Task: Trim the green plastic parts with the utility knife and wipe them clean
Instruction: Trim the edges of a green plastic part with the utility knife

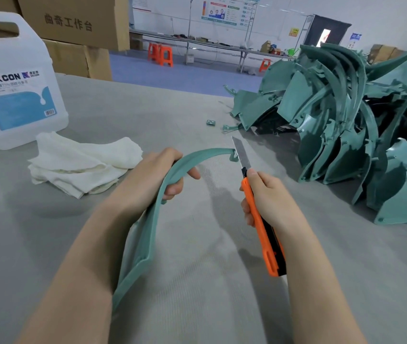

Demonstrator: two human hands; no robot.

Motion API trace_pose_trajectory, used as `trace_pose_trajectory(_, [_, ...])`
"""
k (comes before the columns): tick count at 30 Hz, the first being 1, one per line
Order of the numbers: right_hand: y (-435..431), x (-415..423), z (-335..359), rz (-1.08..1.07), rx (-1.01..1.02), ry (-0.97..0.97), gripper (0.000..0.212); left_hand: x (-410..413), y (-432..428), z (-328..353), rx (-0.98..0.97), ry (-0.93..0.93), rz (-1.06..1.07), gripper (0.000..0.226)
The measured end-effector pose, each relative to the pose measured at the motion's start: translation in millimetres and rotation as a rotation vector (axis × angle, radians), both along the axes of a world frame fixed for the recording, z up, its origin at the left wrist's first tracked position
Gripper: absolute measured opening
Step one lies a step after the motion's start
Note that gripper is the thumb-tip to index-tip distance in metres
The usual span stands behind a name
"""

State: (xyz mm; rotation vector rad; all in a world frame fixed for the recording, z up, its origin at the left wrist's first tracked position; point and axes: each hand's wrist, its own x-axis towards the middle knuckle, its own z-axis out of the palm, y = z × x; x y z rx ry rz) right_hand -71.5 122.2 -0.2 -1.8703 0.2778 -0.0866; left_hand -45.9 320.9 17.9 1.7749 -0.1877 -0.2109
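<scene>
At the table's far left corner stood a white plastic jug [11,78]. Its label [16,100] read "DEXCON" in dark capitals (the smaller lines beneath were too blurred to read). Behind it, a cardboard box [73,21] bore the printed characters "曲奇工作台". The wall posters [224,13] were illegible.
</scene>
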Motion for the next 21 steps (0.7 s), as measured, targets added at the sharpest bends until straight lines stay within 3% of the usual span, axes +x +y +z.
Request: trace_pose_trajectory(21, [-4,-8,9,0.127,0.089,-0.026,0.042,-27,-5,18,0.131,-0.275,0.048,0.046])
